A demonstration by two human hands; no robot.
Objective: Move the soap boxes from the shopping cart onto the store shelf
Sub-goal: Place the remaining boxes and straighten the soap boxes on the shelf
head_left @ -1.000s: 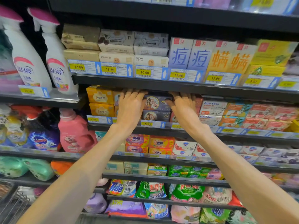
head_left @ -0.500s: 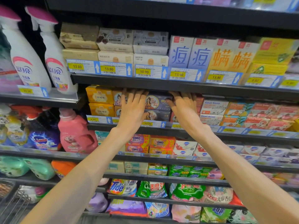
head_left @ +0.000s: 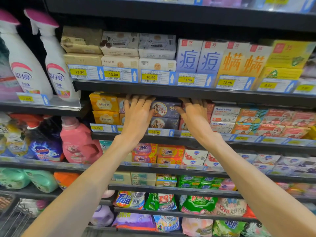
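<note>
Soap boxes [head_left: 165, 109], the dark purple ones, stand two high on the store shelf [head_left: 188, 136] above the 12.00 price tag [head_left: 154, 132], with both hands at them. The left hand [head_left: 137, 115] lies flat, fingers straight and spread, over the boxes to the left of the purple stack, its fingertips reaching up under the shelf above. The right hand [head_left: 194, 115] is flat too, fingers straight, against the boxes on the stack's right side. Neither hand is gripping anything; they look released, pressing or steadying at most.

Compared with a second ago, very little has shifted. The left hand has slid a touch toward the purple stack and its fingers have opened wider, while the right hand sits much where it was. The stack itself seems unmoved.

My reading is that these boxes are already placed and the person is squaring them into line with their neighbours, the yellow boxes [head_left: 104, 107] on one side and the Goat Soap boxes [head_left: 224, 115] on the other. The wire edge of the shopping cart [head_left: 12, 218] shows at the lower left; I cannot tell what is left in it, so how much of the job remains is unclear.
</note>
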